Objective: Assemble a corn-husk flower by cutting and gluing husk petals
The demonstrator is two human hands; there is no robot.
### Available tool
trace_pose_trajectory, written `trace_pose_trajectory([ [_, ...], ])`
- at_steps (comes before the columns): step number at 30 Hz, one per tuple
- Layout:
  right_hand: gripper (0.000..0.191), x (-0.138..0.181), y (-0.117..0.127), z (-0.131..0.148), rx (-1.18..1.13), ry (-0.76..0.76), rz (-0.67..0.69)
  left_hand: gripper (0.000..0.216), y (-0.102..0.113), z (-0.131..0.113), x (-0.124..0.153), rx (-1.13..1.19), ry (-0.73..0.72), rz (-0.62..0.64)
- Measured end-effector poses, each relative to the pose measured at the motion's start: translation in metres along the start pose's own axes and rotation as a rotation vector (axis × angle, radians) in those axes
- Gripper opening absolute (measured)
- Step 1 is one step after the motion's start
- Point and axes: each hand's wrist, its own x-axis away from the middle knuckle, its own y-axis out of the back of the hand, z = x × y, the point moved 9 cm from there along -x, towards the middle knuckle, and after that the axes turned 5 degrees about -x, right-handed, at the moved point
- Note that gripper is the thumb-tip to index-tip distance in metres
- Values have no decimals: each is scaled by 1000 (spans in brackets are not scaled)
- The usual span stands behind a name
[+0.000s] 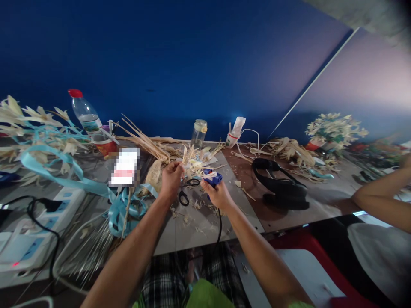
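Head view: a dark blue wall (192, 55) forms the background. Below it stands the worktop (186, 235), littered with husk scraps. From where I stand, a co-worker's forearm (382, 199) shows at the far right, well apart from the person's own hands. Light blue ribbon (86, 185) loops across the left side, above a white power strip (46, 241). To the right lies a black headset-like item (285, 199).

The pale husk bunch (194, 164) is located at the middle of the worktop, between the two hands. A bottle with a red cap (86, 113) stands at the back left; a smaller clear jar (199, 134) stands behind the bunch.

Left hand (171, 179): thumb and fingertips together, pinched on a husk piece at the bunch's left edge. Right hand (220, 194): fingers closed around a blue corded tool (214, 179), positioned at the bunch's right side. Whether the tool's tip touches the husk, I cannot tell. A black cord (220, 224) runs down from the tool. Black scissor handles (188, 202) lie between the hands, just below the bunch.
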Motion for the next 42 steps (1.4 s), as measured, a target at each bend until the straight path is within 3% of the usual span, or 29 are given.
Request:
trace_pose_trajectory([
  [25,33,4,-3,2,-23,-44,17,9,1,1,0,-15,6,-21],
  [31,37,17,23,-12,-51,-106,-79,8,3,5,-2,-9,14,-28],
  [37,32,34,67,-27,475,-120,-198,15,2,5,-1,36,22,-38],
  [42,31,43,74,-56,756,-213,-169,16,-5,3,2,144,42,-9],
])
